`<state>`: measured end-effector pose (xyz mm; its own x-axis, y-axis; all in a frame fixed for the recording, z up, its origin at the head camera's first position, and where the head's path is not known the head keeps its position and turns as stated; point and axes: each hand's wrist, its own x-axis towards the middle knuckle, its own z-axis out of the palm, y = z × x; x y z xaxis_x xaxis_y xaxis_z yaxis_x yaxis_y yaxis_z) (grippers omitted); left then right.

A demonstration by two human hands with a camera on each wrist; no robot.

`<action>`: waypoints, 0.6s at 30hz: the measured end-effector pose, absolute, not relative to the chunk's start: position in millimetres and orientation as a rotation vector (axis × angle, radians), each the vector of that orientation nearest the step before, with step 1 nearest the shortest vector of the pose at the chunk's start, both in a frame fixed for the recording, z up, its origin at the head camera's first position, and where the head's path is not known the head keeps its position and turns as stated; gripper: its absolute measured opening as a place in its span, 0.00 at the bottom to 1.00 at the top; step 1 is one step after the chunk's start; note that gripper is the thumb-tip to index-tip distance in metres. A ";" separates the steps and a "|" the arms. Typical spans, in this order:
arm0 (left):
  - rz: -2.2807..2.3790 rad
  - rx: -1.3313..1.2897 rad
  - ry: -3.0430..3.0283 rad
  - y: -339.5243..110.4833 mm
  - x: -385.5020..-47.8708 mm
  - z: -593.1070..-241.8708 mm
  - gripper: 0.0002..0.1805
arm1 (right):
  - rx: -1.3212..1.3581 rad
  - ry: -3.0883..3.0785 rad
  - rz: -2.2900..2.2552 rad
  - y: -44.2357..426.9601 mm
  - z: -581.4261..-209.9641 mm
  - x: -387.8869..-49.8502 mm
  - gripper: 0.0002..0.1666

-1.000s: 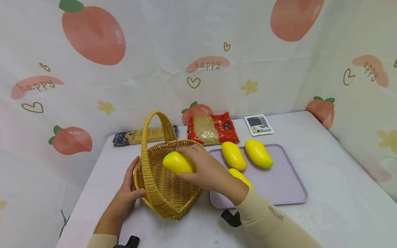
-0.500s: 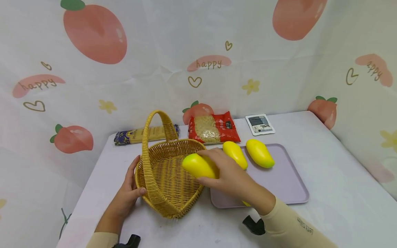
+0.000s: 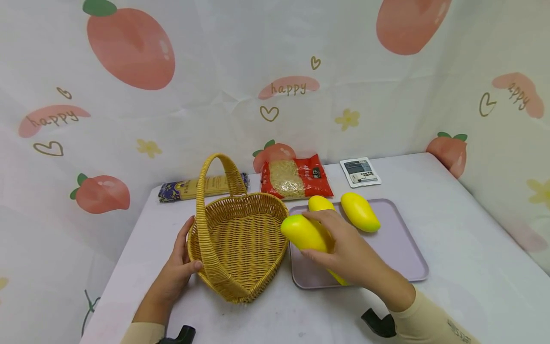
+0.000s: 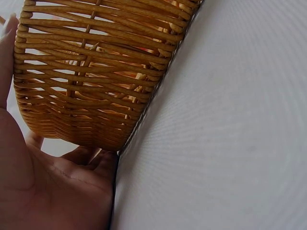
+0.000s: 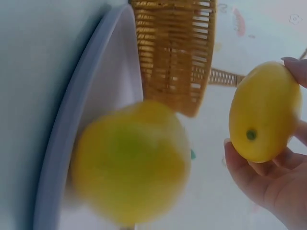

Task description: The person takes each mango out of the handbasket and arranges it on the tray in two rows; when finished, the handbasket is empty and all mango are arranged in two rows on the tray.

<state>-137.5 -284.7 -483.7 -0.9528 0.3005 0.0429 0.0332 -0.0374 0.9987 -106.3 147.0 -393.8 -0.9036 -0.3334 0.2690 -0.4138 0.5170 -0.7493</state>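
A heart-shaped wicker basket with a tall arched handle stands left of centre, its woven floor showing. My left hand grips its left side, thumb at the rim, fingers against the outer wall; the left wrist view shows the palm beside the weave. Between thumb and fingers, my right hand holds a yellow mango above the left part of a lilac tray. On the tray lie a mango at back right, another mango partly covered by the held one, and a mango mostly hidden under my hand.
Along the back lie a pack of spaghetti behind the basket, a red bag of pasta and a small white packet. A printed cloth wall rises behind the table. The basket stands close to the tray's left edge.
My right hand has carried the mango rightward, from over the basket to over the tray. My left hand and the basket have stayed in place.
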 end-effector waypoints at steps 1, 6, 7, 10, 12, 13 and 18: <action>2.107 0.362 2.038 -284.7 -137.6 -483.8 0.62 | 0.639 -2.658 1.341 150.4 -393.7 -105.8 0.42; 2.112 0.365 2.030 -284.2 -138.3 -484.8 0.62 | 0.535 -2.677 1.318 171.4 -395.6 -100.0 0.42; 2.113 0.366 2.026 -284.2 -138.4 -485.1 0.62 | 0.512 -2.683 1.319 175.8 -396.8 -98.6 0.42; 2.117 0.370 2.017 -284.9 -138.8 -486.4 0.62 | 0.476 -2.658 1.339 188.9 -400.9 -95.7 0.41; 2.117 0.373 2.018 -285.6 -139.0 -487.0 0.62 | 0.445 -2.649 1.339 196.5 -403.3 -94.8 0.42; 2.118 0.375 2.017 -286.0 -139.2 -487.2 0.62 | 0.430 -2.641 1.343 200.5 -403.9 -94.3 0.42; 2.114 0.382 2.026 -286.5 -139.5 -486.8 0.61 | 0.329 -2.627 1.345 219.4 -403.9 -93.8 0.42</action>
<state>-139.5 -286.5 -486.8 -0.9490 0.3104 0.0549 0.0416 -0.0492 0.9979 -93.8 219.4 -403.9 -0.9609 -0.1173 0.2509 -0.2721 0.5686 -0.7763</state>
